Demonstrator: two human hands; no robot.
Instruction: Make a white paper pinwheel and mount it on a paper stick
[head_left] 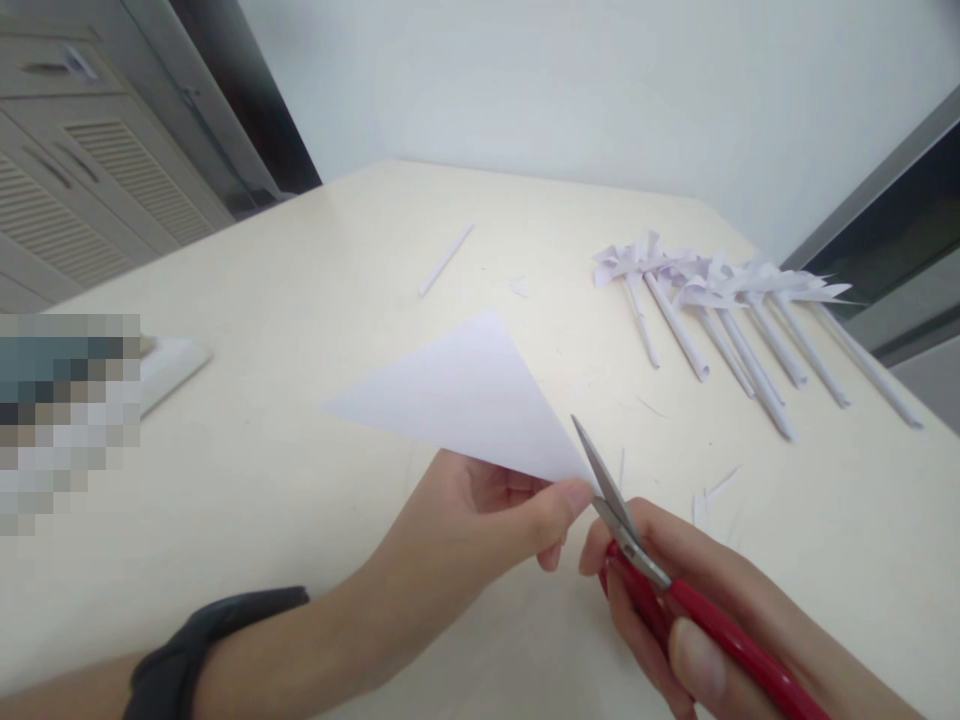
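One white paper triangle (pixel 469 400), plain, sharp-cornered — red-handled scissors (pixel 631 548), silver-bladed

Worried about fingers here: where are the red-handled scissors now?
In the head view, the red-handled scissors are at lower right in the right hand, open blades at a corner of the paper triangle, beside the left hand.

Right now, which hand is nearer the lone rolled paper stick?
Left. The left hand, pinching the paper triangle, is on the near side of the paper stick; the right hand, gripping the red-handled scissors, is nearside too but farther right.
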